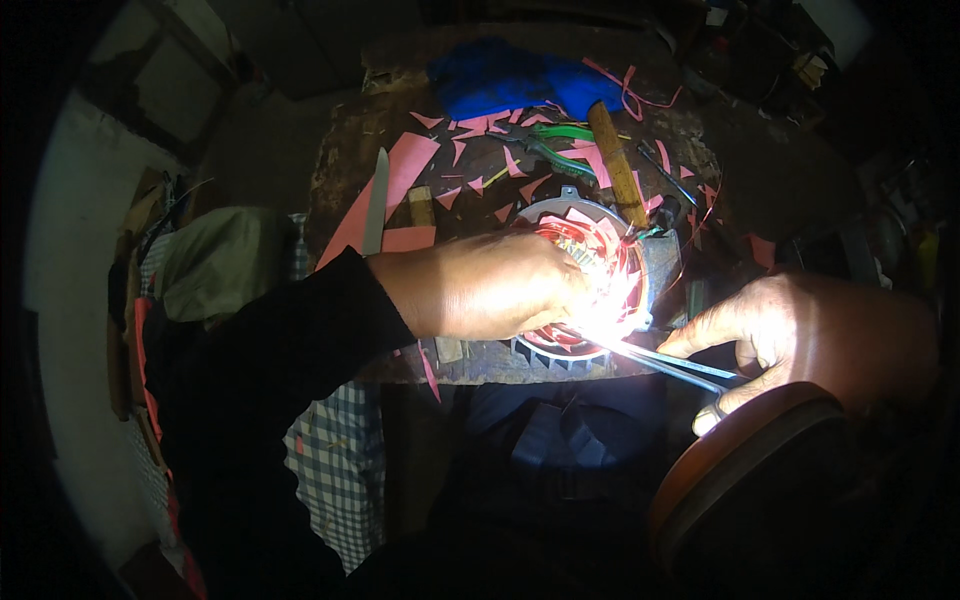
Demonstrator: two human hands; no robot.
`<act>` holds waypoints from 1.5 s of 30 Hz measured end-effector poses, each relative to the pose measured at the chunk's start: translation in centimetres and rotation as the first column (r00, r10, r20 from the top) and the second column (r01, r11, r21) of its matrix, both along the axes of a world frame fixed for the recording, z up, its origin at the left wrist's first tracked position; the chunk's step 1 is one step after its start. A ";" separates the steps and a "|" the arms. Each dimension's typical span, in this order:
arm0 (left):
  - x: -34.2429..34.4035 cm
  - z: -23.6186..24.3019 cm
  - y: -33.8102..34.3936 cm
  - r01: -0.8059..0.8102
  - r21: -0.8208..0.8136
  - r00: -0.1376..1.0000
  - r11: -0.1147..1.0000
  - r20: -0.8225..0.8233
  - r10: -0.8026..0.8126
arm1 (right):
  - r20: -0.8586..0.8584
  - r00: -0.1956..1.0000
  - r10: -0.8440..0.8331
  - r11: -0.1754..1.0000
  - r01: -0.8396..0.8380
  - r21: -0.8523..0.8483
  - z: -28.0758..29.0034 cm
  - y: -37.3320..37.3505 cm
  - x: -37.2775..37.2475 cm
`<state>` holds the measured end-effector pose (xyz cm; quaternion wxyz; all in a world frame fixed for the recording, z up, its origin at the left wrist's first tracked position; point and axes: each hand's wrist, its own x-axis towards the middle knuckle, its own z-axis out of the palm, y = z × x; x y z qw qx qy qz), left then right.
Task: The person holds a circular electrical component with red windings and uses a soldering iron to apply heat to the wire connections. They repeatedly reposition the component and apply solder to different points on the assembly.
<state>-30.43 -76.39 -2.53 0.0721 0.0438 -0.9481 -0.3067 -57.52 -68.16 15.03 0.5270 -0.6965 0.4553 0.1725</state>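
A round motor stator [647,262] with a finned metal housing, red-brown wire windings and pink paper pieces lies near the bench's front edge. My left hand [510,285] reaches over it from the left with fingers curled down at the windings. Strong glare hides its fingertips and whatever they hold. To the right, my right hand [770,335] is closed on long, slim metal scissors [680,368]. Their handles spread toward my fingers, and the narrow end points at the stator's front edge beside my left hand, where the tip vanishes in the glare.
On the worn wooden bench [335,170] lie pink paper sheets [385,190], several scraps, a long blade [376,205], green-handled pliers [560,150] and a blue cloth [520,85]. A wooden stick [617,165] leans on the stator. A brown-rimmed round object [740,440] fills the lower right.
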 end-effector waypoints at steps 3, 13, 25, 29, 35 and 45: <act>-0.2 1.5 0.4 -0.008 0.011 0.995 1.000 -0.099 0.009 | -0.131 0.991 -0.002 0.997 -0.009 -0.082 1.1 0.9 -0.3; 10.0 5.5 9.7 -0.425 -0.210 0.895 0.881 0.053 0.444 | -0.099 0.909 0.405 0.642 -0.360 -0.677 -4.2 6.4 -4.4; 2.2 -2.0 10.4 -0.484 -0.204 0.849 0.851 -0.345 0.401 | 0.233 0.823 0.518 0.330 0.059 -0.942 -14.5 3.4 -1.4; 2.6 -2.5 10.6 -0.467 -0.234 0.867 0.853 -0.311 0.389 | 0.294 0.811 0.506 0.360 0.111 -0.926 -15.4 3.3 -1.5; 2.5 -2.0 9.8 -0.423 -0.197 0.888 0.884 -0.285 0.361 | 0.238 0.786 0.570 0.280 0.086 -0.956 -16.1 2.2 -1.5; 2.7 -2.4 9.3 -0.487 -0.122 0.836 0.865 -0.352 0.421 | 0.334 0.797 0.503 0.396 0.131 -0.909 -15.3 2.7 -0.6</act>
